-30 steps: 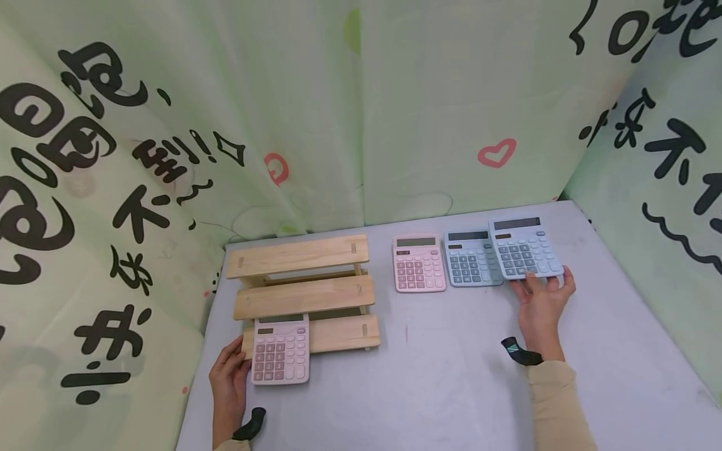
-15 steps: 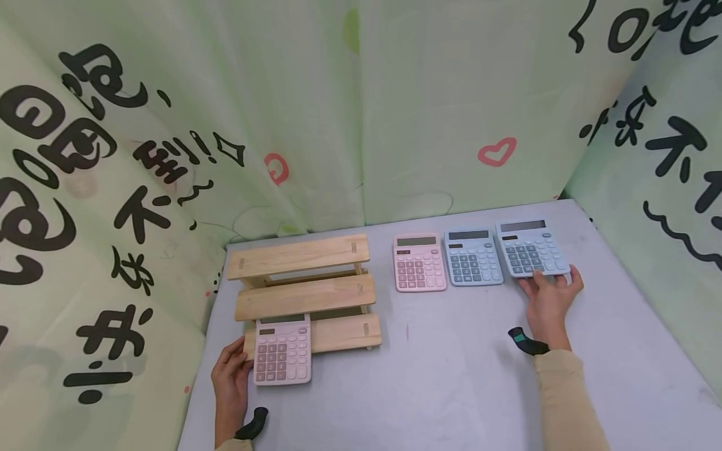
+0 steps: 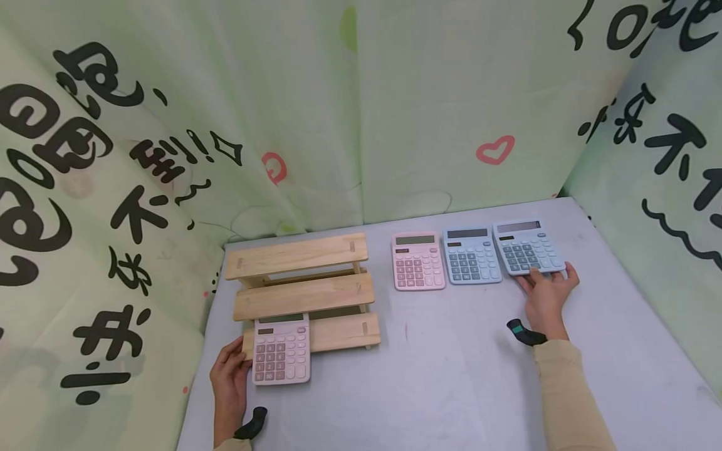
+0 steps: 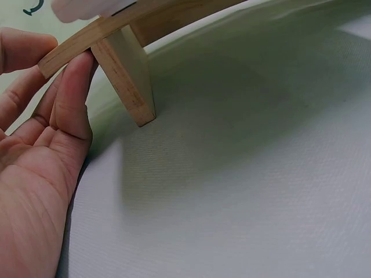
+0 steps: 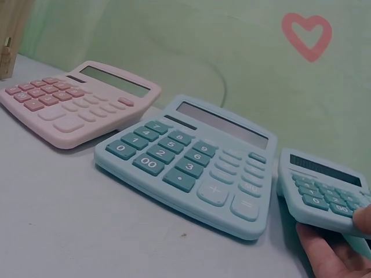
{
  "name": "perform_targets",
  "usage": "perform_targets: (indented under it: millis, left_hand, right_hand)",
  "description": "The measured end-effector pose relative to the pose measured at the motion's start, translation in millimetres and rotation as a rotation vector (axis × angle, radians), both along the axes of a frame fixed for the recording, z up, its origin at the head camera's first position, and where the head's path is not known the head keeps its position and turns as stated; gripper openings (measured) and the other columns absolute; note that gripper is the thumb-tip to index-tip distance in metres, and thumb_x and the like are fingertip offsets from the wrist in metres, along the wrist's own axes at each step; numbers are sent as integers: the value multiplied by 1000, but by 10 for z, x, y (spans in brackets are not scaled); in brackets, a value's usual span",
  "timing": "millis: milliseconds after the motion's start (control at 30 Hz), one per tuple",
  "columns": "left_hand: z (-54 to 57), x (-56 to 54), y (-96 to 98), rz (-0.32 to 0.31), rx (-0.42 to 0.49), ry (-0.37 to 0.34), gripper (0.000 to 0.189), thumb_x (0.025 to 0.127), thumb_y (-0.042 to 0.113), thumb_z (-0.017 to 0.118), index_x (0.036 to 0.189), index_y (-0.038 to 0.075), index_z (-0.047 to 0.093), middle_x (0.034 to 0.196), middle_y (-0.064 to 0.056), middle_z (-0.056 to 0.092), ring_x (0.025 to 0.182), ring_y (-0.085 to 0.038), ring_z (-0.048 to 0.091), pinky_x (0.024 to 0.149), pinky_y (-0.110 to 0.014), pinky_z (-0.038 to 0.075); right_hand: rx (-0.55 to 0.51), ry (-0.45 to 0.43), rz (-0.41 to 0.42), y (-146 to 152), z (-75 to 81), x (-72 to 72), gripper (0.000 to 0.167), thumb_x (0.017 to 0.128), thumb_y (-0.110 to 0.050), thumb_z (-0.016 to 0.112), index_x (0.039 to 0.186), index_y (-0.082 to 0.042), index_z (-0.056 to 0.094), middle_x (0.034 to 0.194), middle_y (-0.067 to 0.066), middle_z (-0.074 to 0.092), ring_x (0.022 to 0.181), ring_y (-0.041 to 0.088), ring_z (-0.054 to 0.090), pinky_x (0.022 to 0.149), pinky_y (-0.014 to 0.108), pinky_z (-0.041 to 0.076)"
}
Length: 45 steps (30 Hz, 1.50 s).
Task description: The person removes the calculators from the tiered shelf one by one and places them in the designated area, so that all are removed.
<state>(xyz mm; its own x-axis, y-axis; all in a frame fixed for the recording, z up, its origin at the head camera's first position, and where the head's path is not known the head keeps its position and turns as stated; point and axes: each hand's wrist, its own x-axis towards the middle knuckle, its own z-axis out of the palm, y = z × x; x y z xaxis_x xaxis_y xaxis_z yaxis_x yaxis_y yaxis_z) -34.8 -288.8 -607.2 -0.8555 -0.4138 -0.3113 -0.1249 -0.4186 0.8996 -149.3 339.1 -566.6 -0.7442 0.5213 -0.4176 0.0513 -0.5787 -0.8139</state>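
My right hand (image 3: 548,302) grips the lower edge of a light blue calculator (image 3: 521,241), thumb on top and fingers beneath. In the right wrist view its near edge is tilted up off the table, and the fingers (image 5: 322,252) reach under it. A second blue calculator (image 3: 471,257) lies flat just to its left, beside a pink calculator (image 3: 418,263). My left hand (image 3: 227,376) pinches the left end of the lowest board of a tiered wooden rack (image 3: 304,297). Another pink calculator (image 3: 281,354) leans on that board, its top under the middle board.
A white-covered table (image 3: 406,388) carries everything. Pale green curtains (image 3: 417,113) with black writing and pink hearts hang behind it and at both sides. One of the rack's wooden legs (image 4: 128,81) shows in the left wrist view.
My right hand has moved the blue calculator right, off the second blue one it overlapped, then slightly back left. My left hand stays at the rack's end.
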Motion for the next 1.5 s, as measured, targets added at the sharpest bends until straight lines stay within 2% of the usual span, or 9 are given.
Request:
perform_targets:
  millis: [267,533,700,867,1000,1200,1333,1433,1500]
  left_hand:
    - [-35,17,6,-18,5,58,34,103,-8,46,127,2,68,113,-1,70,95,-11,65,77,-22,55]
    - [-33,23,5,-27,8,105,34,103,-8,47,125,3,70,111,0,71,94,-11,65,76,-22,55]
    - [-27,15,10,-22,3,100,35,102,-9,46,125,3,70,111,0,71,93,-11,65,76,-22,54]
    - [-26,5,14,0,4,57,35,102,-10,45,125,1,69,110,-1,71,93,-12,65,76,-23,54]
    - [-22,-2,17,9,1,31,36,102,-10,45,124,3,70,111,-1,70,93,-12,65,76,-23,54]
    - [-26,3,7,1,1,48,36,102,-10,44,123,4,70,110,0,71,93,-11,65,75,-23,55]
    - [-13,3,13,9,9,34,36,102,-10,45,124,3,70,111,0,72,94,-12,65,76,-23,54]
    - [-6,11,16,5,17,49,35,103,-9,45,125,2,70,111,0,72,94,-11,65,77,-23,54]
    - [-5,20,21,-2,11,65,35,103,-9,46,125,2,70,111,1,72,94,-11,66,77,-23,54]
  right_hand:
    - [37,-73,21,17,-32,-33,79,107,-2,49,156,-42,2,170,-7,24,149,17,46,108,26,49]
    - [220,-261,55,16,-41,-83,81,107,-11,56,161,-40,3,173,-2,21,145,14,49,100,18,53]
    - [373,-384,77,4,-36,-106,80,106,-14,56,164,-34,4,172,2,20,123,8,59,91,13,56]
    - [478,-463,107,0,-14,-115,80,106,-17,55,166,-26,4,171,6,17,98,-1,57,85,13,57]
    - [498,-491,126,6,28,-125,80,106,-17,54,166,-23,2,171,9,18,88,0,57,78,14,58]
    - [504,-518,159,20,84,-129,82,104,-15,54,165,-19,0,168,11,18,77,1,59,73,14,58]
    - [487,-522,180,59,137,-139,85,101,-10,54,165,-16,-2,167,10,11,69,0,60,72,14,58]
    - [521,-556,215,102,165,-148,86,100,-11,54,164,-12,-2,165,11,9,75,2,60,79,16,59]
    - [571,-593,247,127,173,-145,87,101,-15,54,165,-9,-4,166,14,8,97,9,62,96,22,57]
